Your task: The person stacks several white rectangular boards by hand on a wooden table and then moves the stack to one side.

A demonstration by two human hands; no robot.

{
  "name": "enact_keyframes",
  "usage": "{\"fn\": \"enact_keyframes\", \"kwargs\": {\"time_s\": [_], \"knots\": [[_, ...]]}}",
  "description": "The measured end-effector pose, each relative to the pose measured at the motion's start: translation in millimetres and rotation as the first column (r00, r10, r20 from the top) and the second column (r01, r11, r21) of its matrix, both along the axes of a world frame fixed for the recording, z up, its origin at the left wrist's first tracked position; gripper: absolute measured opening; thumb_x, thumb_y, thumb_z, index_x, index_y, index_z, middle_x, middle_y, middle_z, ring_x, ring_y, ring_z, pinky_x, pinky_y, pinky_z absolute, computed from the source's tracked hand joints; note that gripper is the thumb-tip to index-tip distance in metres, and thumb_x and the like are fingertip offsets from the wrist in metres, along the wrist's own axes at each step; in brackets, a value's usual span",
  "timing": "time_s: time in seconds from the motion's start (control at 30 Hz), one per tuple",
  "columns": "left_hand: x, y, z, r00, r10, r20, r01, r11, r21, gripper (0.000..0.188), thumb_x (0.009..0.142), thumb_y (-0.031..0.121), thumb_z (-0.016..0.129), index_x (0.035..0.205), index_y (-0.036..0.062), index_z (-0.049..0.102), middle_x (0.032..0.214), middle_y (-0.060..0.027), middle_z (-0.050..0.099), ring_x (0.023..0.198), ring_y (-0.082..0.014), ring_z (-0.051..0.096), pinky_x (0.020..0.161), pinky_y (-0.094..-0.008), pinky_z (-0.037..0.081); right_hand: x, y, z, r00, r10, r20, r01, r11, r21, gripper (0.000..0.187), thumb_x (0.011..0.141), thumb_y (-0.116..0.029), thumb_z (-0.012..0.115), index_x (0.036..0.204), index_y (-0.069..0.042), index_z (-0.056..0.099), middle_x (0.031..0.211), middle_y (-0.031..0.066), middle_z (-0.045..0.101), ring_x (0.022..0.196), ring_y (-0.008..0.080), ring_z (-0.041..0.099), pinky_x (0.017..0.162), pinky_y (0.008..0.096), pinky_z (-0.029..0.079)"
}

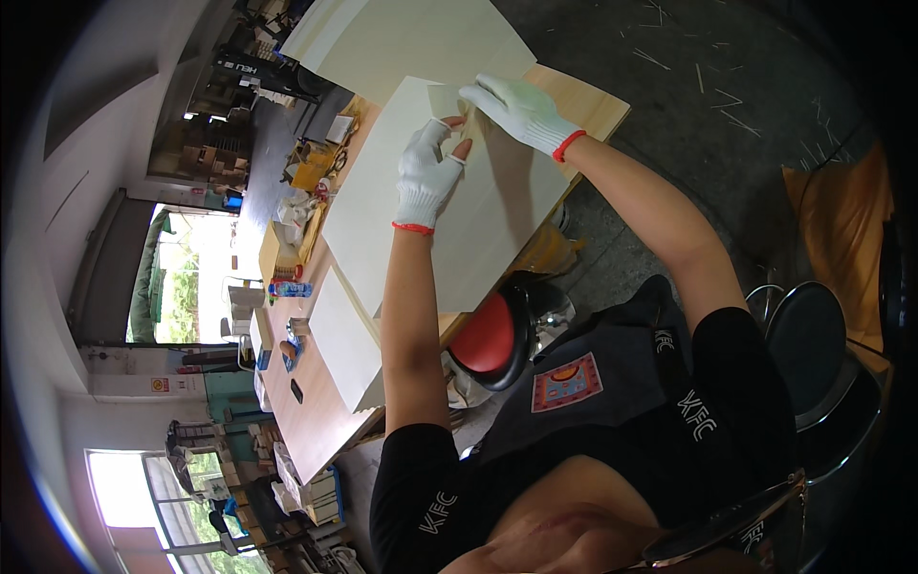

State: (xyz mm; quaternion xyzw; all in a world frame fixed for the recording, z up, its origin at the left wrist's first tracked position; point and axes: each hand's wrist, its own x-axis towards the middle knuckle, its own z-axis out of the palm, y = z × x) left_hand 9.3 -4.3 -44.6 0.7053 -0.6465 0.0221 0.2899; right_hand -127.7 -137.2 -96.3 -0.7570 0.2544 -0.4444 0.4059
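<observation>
A stack of pale, thin wooden sheets [382,215] lies on the workbench in front of me. My left hand [427,180], in a white knit glove with a red cuff, rests over the top sheet. Its bare thumb and forefinger tips stand apart. To its right, my right hand [524,115], gloved the same way, stretches its fingers flat over the sheet. Close to the right fingertips is a small tan, slightly see-through patch [446,99]; whether it is a separate piece or shadow I cannot make out.
Another pale panel stack [421,43] stands beyond. On the wooden bench [308,407] lie a phone [296,390], a blue-labelled bottle [289,288] and a lower white stack [335,330]. A red-topped stool [483,335] is beside the bench; a dark chair [813,349] is at right.
</observation>
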Motion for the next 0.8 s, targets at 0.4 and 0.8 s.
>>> {"fn": "enact_keyframes", "kwargs": {"time_s": [0.4, 0.8], "knots": [[-4, 2, 2, 1.0, 0.01, -0.007, -0.009, 1.0, 0.011, 0.033, 0.087, 0.017, 0.073, 0.119, 0.0134, 0.068, 0.103, -0.013, 0.069, 0.1, -0.0268, 0.066, 0.087, -0.0376, 0.052, 1, -1, 1, 0.999, -0.018, -0.03, 0.018, 1.0, 0.007, 0.048, 0.099, -0.055, 0.048, 0.099, -0.009, 0.062, 0.086, 0.0152, 0.067, 0.084, 0.0371, 0.063, 0.072, 0.0459, 0.047], [-4, 1, 3, 0.996, 0.024, -0.085, -0.023, 1.0, 0.011, 0.03, 0.092, 0.009, 0.06, 0.121, 0.0117, 0.067, 0.103, -0.0119, 0.069, 0.098, -0.0271, 0.066, 0.087, -0.0364, 0.052, -4, 0, 10, 0.993, 0.015, -0.118, -0.011, 0.999, 0.038, 0.049, 0.099, -0.054, 0.048, 0.094, -0.007, 0.06, 0.08, 0.0163, 0.064, 0.078, 0.0379, 0.061, 0.07, 0.0459, 0.045]]}}
